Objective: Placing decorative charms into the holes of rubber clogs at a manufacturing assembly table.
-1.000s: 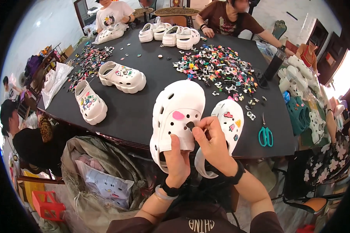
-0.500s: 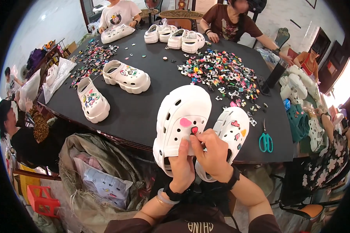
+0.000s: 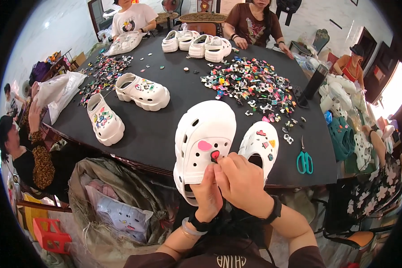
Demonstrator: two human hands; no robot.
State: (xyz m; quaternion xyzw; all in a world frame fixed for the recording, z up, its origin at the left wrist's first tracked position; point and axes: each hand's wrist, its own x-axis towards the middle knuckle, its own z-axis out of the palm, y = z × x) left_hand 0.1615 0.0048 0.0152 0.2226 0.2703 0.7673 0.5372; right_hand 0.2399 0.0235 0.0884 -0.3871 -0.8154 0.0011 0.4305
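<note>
My left hand point(image 3: 207, 198) grips a white clog point(image 3: 205, 123) at its heel end, thumb outside and the other fingers mostly hidden in the shoe. A plain pink charm point(image 3: 204, 145) sits on the clog's upper. Beside it, a red and black shoe charm point(image 3: 215, 154) lies against the holes, and my right hand point(image 3: 246, 181) closes its fingertips on that charm's lower edge. Whether the charm is fully seated cannot be seen. Just right stands a second white clog point(image 3: 260, 136) with several charms, partly covered by my right hand.
Two decorated white clogs point(image 3: 143, 94) stand left on the black table point(image 3: 178, 120). Loose charms point(image 3: 250, 82) lie in heaps. Teal scissors point(image 3: 304, 161) rest at the right edge, and more white clogs point(image 3: 215, 50) stand at the back. Co-workers sit around; a sack point(image 3: 89, 187) is below left.
The held clog has shifted slightly left, apart from the second clog. My right hand stays at the red charm. Across the table, a co-worker's outstretched arm has drawn back.
</note>
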